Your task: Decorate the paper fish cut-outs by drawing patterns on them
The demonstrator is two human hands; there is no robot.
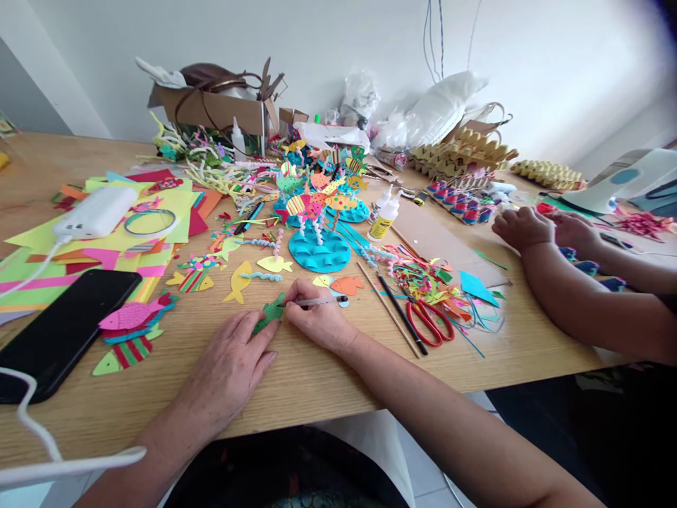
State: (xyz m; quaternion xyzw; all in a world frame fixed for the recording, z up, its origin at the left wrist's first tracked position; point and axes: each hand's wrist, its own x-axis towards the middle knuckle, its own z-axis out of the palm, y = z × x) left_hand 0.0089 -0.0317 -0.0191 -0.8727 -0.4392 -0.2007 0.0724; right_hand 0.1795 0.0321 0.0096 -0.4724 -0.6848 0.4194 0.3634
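A small green paper fish (269,315) lies on the wooden table, its edge under the fingers of my left hand (233,356), which are spread flat on it. Pinched in my right hand (317,317) is a pen (320,301) with a clear barrel, its tip touching the fish's right part. Just beyond are a yellow paper fish (239,282), a pale yellow one (273,264) and an orange one (347,285). Behind them stands a blue scalloped base (319,248) with twisted stems bearing paper fish.
Red scissors (429,322), a black pencil (402,314) and paper scraps lie right. A black phone (68,328), power bank (95,213) and coloured paper are left. Glue bottles (383,219) stand mid-table. Another person's hands (529,229) work at the right beside egg cartons (460,201).
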